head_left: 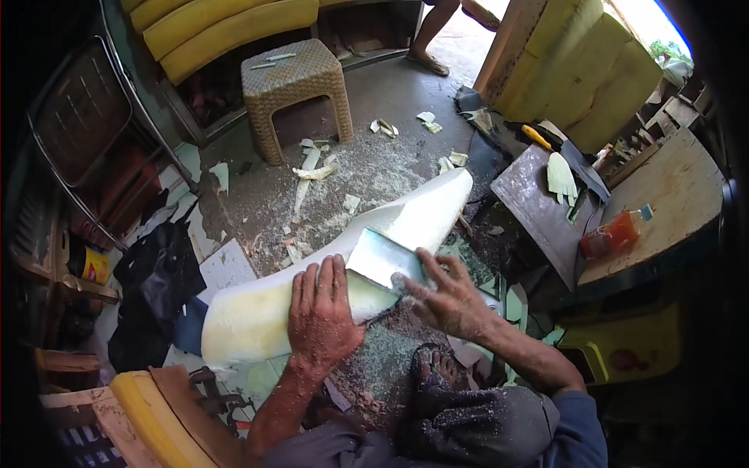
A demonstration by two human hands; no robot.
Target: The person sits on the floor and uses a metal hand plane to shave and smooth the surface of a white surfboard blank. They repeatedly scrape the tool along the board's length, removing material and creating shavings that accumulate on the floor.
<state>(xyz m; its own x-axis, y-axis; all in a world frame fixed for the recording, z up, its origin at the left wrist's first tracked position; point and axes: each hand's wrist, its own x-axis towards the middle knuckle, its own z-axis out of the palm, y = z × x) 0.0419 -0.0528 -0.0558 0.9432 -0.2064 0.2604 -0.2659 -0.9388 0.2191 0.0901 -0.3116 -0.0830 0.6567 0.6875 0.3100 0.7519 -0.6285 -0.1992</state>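
Observation:
A long, curved piece of pale cream foam (248, 316) lies slantwise in front of me, its narrow end toward the far right. My left hand (321, 316) presses flat on it near the middle, fingers together and stretched out, with nothing in its grasp. On the foam's upper surface rests a flat, shiny rectangular metal plate (381, 259) with a turned-up edge; its underside is hidden. My right hand (449, 296) grips this plate at its right end, fingers spread over the edge. Pale dust covers both hands and forearms.
Foam scraps (314, 173) and crumbs litter the floor. A woven stool (296, 82) stands beyond them. At right are a yellow-handled cutter (537, 138), a grey board (538, 207) and a bottle of red liquid (612, 235). A person's foot (429, 64) is at the doorway.

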